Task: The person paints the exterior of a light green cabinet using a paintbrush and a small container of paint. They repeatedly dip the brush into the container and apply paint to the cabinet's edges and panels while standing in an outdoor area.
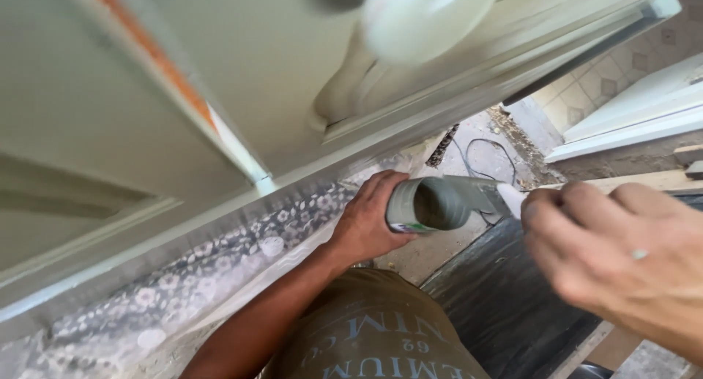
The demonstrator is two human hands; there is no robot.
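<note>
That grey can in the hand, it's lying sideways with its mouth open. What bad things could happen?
1. The can lies tipped on its side in the left hand, mouth open, so anything wet inside might spill onto the flowered sheet below.
2. The right hand is close to the pale painted door; it may smear it if the paint is wet.

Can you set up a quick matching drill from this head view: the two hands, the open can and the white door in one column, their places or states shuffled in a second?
Things:
1. left hand
2. right hand
3. grey-green open-topped round can
4. white painted panelled door

Places or states:
A. fills the upper left of the view
B. held tipped on its side, mouth toward the camera
C. wrapped around the can
D. close to the camera at right, fingers curled, holding nothing visible

Pairs: 1-C, 2-D, 3-B, 4-A
</note>
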